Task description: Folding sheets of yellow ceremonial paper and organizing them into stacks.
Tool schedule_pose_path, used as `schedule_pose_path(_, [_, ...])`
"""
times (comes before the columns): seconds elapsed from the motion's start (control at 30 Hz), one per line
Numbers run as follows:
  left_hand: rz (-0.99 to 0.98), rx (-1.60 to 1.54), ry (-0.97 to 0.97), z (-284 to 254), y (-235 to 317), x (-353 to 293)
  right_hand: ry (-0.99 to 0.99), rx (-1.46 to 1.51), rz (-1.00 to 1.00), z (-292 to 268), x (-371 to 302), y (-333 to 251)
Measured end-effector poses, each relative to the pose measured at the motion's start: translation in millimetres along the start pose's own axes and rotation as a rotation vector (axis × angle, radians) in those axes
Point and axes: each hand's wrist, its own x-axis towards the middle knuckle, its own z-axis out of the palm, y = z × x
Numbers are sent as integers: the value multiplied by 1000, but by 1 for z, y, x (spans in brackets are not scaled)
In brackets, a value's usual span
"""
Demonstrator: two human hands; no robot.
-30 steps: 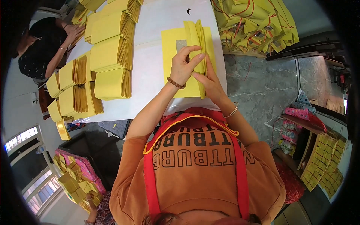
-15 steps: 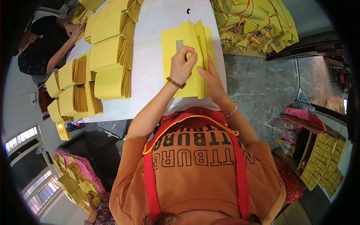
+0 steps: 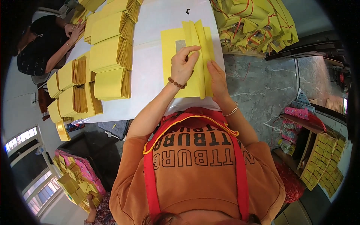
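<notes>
In front of me on the white table (image 3: 148, 71) lies a stack of yellow paper sheets (image 3: 168, 41), with a small silver rectangle (image 3: 180, 45) near its upper left. The right part of the top paper stands up in long lengthwise folds (image 3: 193, 32). My left hand (image 3: 182, 64) rests over the paper, thumb and forefinger apart, the forefinger's tip touching the folds. Its other fingers are partly curled and partly hidden. My right hand (image 3: 218, 79) is open, fingers straight, held edgewise along the right side of the folds.
Several bundles of folded yellow paper (image 3: 112, 56) line the table's left side. A heap of yellow paper with red strings (image 3: 251, 28) lies beyond the right edge. At the far left, a person in black (image 3: 45, 45) has both hands by the bundles. A black scrap (image 3: 188, 11) lies far ahead.
My left thumb and forefinger have parted from a pinch. My right hand has drawn back slightly to the right, off the folds, and the raised folds have tipped rightward.
</notes>
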Motion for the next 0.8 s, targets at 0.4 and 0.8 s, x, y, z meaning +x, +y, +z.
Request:
schedule_pose_path(0.4, [-81, -48, 5, -2, -4, 0, -126, -75, -161, 7, 0, 4])
schedule_pose_path(0.8, [-93, -383, -66, -3, 8, 3, -134, -147, -75, 4, 9, -18])
